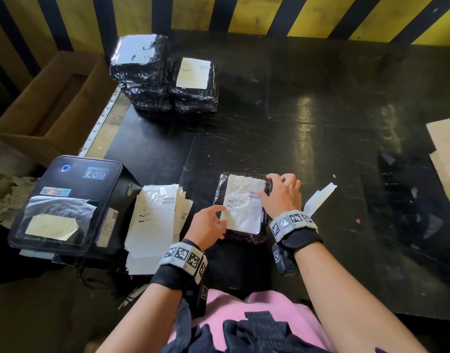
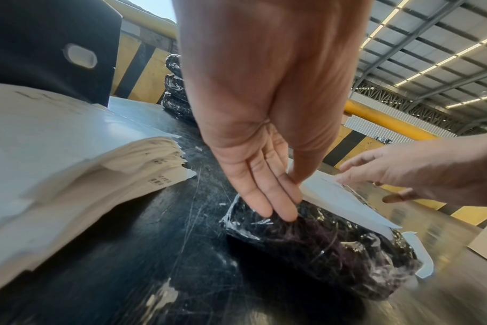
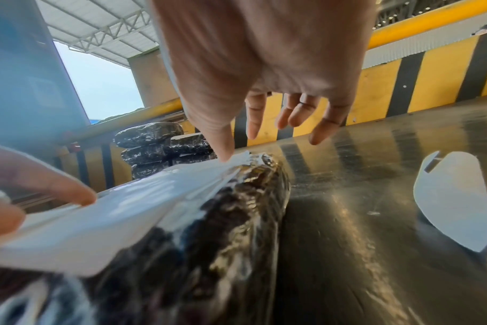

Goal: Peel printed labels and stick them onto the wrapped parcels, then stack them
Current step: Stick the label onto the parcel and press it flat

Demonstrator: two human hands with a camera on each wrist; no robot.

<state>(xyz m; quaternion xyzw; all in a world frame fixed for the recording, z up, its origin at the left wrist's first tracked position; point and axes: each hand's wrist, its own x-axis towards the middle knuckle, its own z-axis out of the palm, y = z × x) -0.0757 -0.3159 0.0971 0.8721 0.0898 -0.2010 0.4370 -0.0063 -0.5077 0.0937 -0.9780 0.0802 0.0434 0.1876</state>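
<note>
The parcel (image 1: 244, 207) lies on the counter (image 1: 320, 123) just right of the label pile (image 1: 155, 220); both hands' straight, relaxed fingers (image 2: 267, 198) press its label (image 1: 244, 202), long axis running away from the person.

The counter (image 1: 308, 103) is viewed from above; the parcel (image 2: 320, 248) is seen close and low from both wrists.

A warehouse packing station is showing here: a steel-trussed roof with strip lights (image 2: 431, 57) is spanning overhead, and yellow-and-black striped barriers (image 1: 257, 14) are fencing a scuffed black surface (image 1: 308, 118). A label printer (image 1: 63, 202) is sitting beside a pile of printed shipping labels (image 1: 155, 225), film-wrapped parcels (image 1: 165, 75) are standing stacked at the back, and an open cardboard carton (image 1: 53, 103) is waiting alongside.
</note>
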